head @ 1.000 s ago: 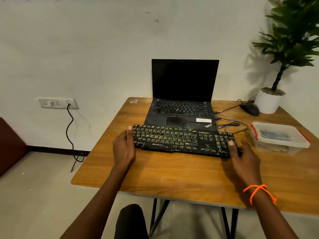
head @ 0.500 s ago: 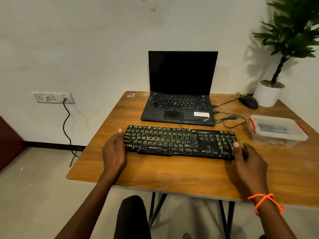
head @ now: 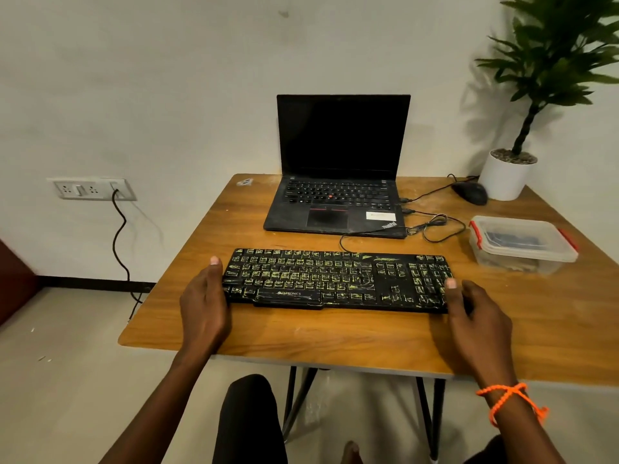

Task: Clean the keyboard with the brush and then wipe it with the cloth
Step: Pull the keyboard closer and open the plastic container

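- We hold the keyboard by its ends, left hand and right hand clasping its edges.
- Brushing isn't started; next we need the brush, unseen here.

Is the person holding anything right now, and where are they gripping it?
Both hands hold the black keyboard with yellow-smeared keys by its short ends: the left hand at the left end, the right hand at the right end.

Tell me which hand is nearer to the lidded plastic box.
Right. The right hand holds the keyboard's right end, just short of the plastic box. The left hand is at the keyboard's far left end.
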